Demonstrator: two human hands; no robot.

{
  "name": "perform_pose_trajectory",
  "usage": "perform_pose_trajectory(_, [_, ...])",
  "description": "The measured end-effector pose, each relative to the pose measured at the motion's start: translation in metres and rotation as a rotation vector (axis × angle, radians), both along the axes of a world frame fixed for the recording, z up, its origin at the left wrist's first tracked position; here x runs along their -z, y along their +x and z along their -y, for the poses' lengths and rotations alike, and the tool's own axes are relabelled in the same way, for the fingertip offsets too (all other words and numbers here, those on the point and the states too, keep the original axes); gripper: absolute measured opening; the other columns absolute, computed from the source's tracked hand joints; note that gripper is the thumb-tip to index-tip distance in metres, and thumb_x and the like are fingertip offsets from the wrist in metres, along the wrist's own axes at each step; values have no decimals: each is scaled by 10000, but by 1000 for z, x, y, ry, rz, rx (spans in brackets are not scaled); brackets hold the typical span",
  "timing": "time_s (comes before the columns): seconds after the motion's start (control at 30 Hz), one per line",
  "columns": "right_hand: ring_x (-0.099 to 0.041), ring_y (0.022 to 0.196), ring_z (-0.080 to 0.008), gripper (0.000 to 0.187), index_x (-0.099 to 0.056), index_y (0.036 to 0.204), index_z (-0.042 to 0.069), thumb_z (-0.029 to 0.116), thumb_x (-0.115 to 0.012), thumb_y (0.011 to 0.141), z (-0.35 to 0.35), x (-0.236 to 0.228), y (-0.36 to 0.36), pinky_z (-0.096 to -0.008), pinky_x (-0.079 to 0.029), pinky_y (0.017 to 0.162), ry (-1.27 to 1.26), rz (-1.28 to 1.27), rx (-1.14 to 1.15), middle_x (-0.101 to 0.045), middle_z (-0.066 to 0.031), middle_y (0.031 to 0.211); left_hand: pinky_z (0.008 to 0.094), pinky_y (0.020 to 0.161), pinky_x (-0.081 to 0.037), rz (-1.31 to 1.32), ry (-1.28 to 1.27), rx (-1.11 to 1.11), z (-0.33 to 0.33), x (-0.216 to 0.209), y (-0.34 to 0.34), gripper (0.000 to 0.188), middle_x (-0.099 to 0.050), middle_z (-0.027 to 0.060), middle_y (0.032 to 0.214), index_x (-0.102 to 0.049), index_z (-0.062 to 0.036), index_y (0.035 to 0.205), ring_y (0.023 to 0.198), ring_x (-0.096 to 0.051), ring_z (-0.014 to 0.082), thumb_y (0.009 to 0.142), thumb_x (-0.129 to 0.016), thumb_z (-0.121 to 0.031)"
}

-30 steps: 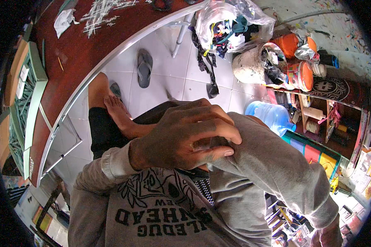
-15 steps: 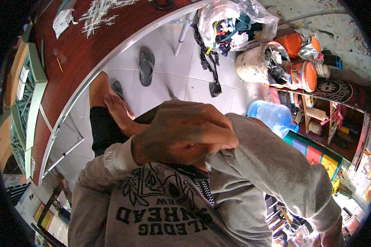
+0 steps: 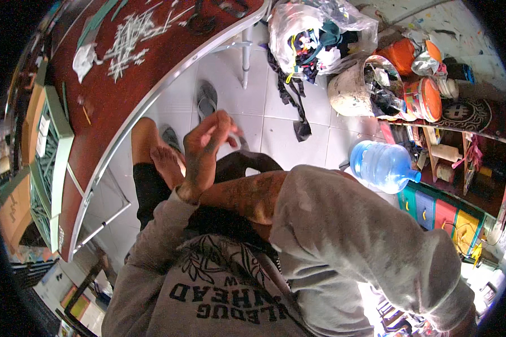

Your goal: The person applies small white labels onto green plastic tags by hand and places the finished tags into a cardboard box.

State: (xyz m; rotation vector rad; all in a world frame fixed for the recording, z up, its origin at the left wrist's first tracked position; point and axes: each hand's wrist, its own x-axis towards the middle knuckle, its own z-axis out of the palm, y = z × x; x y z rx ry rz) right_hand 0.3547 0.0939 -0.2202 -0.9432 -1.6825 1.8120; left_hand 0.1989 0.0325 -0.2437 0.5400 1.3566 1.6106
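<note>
My left hand (image 3: pixel 206 150) is lifted in front of my chest, edge-on, fingers loosely apart and holding nothing. It comes out of the grey sweatshirt's left cuff (image 3: pixel 171 216). My right forearm (image 3: pixel 247 196) lies bare across my lap, its grey sleeve (image 3: pixel 331 224) bunched up at the elbow. The forearm ends under my left wrist, so my right hand is hidden. My bare foot (image 3: pixel 164 162) rests on my black shorts (image 3: pixel 152 191) just left of the left hand.
A dark red table (image 3: pixel 123 84) with a metal rim curves along the upper left, with white sticks (image 3: pixel 130 39) scattered on it. Green crates (image 3: pixel 50 146) stand at its left. On the white tiles are a sandal (image 3: pixel 207 100), a bag of cloth (image 3: pixel 315 33), a bucket (image 3: pixel 365 87) and a blue water jug (image 3: pixel 383 165).
My left hand was lying over the right sleeve. It has lifted off and turned upright. The right sleeve now sits higher, leaving the forearm bare.
</note>
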Motion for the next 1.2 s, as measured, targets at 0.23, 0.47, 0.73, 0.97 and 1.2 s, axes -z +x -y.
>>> perform_pose_trajectory(0.23, [-614, 814, -217, 156, -600, 993, 40, 165, -575, 903, -14, 12, 4, -339, -459, 720, 0, -33, 56, -605, -88, 912, 291, 736, -509, -222, 274, 511, -22, -62, 4, 522, -690, 123, 990, -631, -11, 1151, 827, -649, 156, 844, -741, -418])
perform_pose_trajectory(0.47, [-614, 813, -209, 156, -606, 1001, 38, 159, -574, 907, -14, 14, 6, -335, -462, 719, 7, -40, 87, -611, -84, 927, 319, 698, -522, -743, 597, 575, -34, -102, 4, 384, -690, 133, 944, -700, -13, 1020, 809, -668, 237, 748, -797, -266])
perform_pose_trajectory(0.73, [-614, 812, -201, 157, -612, 1010, 36, 152, -573, 912, -16, 16, 3, -329, -465, 719, 17, -52, 81, -618, -80, 945, 309, 690, -507, -605, 574, 530, -24, -88, 10, 165, -684, 84, 942, -694, -64, 979, 779, -649, 183, 880, -720, -194])
perform_pose_trajectory(0.97, [-614, 810, -194, 158, -618, 1018, 34, 146, -571, 917, -15, 21, 0, -324, -468, 718, 33, -62, 90, -624, -76, 961, 235, 661, -444, 807, 101, 151, -3, -11, 23, 195, -566, -31, 965, -598, -95, 1109, 838, -537, 66, 1013, -588, -264])
perform_pose_trajectory(1.2, [-614, 809, -186, 160, -624, 1026, 31, 139, -570, 921, -21, 24, -3, -319, -471, 718, 56, -73, 79, -630, -72, 977, 238, 630, -486, 580, -35, 1, -47, 93, 1, 264, -652, -11, 935, -641, -82, 1148, 762, -598, 97, 994, -612, -295])
